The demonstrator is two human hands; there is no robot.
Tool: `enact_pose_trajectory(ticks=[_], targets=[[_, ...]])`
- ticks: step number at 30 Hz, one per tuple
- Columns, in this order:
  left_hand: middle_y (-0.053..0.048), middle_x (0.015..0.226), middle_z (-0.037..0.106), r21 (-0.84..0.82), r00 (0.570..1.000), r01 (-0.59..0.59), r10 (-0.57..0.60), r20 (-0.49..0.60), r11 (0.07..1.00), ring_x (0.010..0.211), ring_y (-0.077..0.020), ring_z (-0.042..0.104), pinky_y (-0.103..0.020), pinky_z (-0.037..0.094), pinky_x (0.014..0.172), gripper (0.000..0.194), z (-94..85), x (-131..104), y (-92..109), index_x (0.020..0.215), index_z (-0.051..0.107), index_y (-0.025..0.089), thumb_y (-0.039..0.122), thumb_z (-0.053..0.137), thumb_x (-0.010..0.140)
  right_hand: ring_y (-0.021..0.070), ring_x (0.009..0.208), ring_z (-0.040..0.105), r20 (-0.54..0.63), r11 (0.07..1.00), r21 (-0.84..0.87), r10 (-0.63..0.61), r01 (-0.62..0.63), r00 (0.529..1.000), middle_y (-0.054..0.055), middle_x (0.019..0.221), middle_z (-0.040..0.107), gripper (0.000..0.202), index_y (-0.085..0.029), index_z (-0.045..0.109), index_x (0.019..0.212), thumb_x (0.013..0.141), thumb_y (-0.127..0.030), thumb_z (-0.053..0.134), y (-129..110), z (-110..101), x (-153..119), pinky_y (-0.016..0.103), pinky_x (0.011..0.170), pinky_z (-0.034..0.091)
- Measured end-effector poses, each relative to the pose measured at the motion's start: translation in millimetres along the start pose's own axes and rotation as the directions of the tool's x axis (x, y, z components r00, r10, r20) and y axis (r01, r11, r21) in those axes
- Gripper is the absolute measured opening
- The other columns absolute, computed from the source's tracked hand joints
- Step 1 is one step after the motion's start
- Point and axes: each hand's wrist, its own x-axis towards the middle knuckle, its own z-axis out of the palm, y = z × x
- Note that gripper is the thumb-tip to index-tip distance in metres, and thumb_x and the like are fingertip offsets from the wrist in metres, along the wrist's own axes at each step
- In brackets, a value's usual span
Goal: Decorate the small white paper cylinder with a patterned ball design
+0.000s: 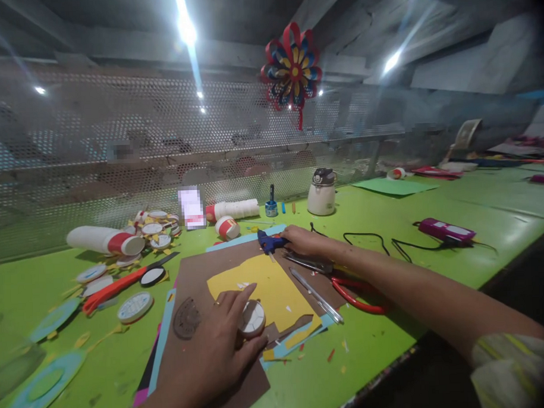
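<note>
My left hand (220, 331) has its thumb and fingers around a white round cup base (253, 319) with lines drawn across its face. It rests over a torn-edged yellow paper (279, 281) on a brown sheet (196, 272). Farther off, my right hand (302, 241) is closed on a blue glue gun (268, 243), whose nozzle points down toward the yellow paper. Beneath the right forearm lie red-handled scissors (358, 299) and a clear pen (319, 297). A dark protractor (186, 319) is left of my left hand.
Cut cup bases (153, 229) are heaped at the left near a stack of paper cups (97, 240) and an orange-handled cutter (117, 290). Behind stand a blue bottle (271, 207) and a white flask (321, 193). A purple box (446, 231) with a black cable sits right.
</note>
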Motion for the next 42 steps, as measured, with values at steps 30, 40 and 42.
enact_pose_trajectory(ticks=[30, 40, 42], targets=[[-0.012, 0.14, 0.05, -0.024, 0.996, 0.079, -0.077, 0.052, 0.997, 0.128, -0.0315, 0.047, -0.048, 0.044, 0.104, 0.067, -7.5, 0.8, 8.7, 0.147, 0.038, 0.026, 0.029, 0.059, 0.082, 0.0251, 0.103, 0.064, 0.174, 0.957, 0.286, 0.005, -0.055, 0.985, 0.007, 0.122, 0.062, 0.034, -0.015, 0.061, 0.12, 0.092, -0.035, 0.061, 111.5, -24.8, 3.7, 0.042, 0.085, 0.055], [-0.016, 0.136, 0.052, -0.03, 0.994, 0.057, -0.054, 0.09, 0.998, 0.127, -0.032, 0.048, -0.05, 0.043, 0.106, 0.071, -7.9, 7.1, 8.4, 0.147, 0.038, 0.02, 0.027, 0.06, 0.079, 0.0235, 0.103, 0.064, 0.238, 0.936, 0.35, -0.138, 0.048, 0.961, 0.008, 0.123, 0.062, 0.034, -0.016, 0.06, 0.121, 0.092, -0.033, 0.062, 100.9, -14.1, 24.6, 0.042, 0.084, 0.055], [-0.016, 0.137, 0.051, -0.029, 0.994, 0.068, -0.065, 0.09, 0.997, 0.128, -0.0326, 0.046, -0.051, 0.042, 0.106, 0.071, -7.2, 6.1, 7.5, 0.147, 0.038, 0.021, 0.028, 0.06, 0.08, 0.0232, 0.103, 0.064, 0.234, 0.932, 0.351, -0.178, 0.088, 0.956, 0.009, 0.124, 0.061, 0.034, -0.016, 0.06, 0.122, 0.093, -0.033, 0.062, 98.6, -13.7, 32.8, 0.042, 0.084, 0.055]])
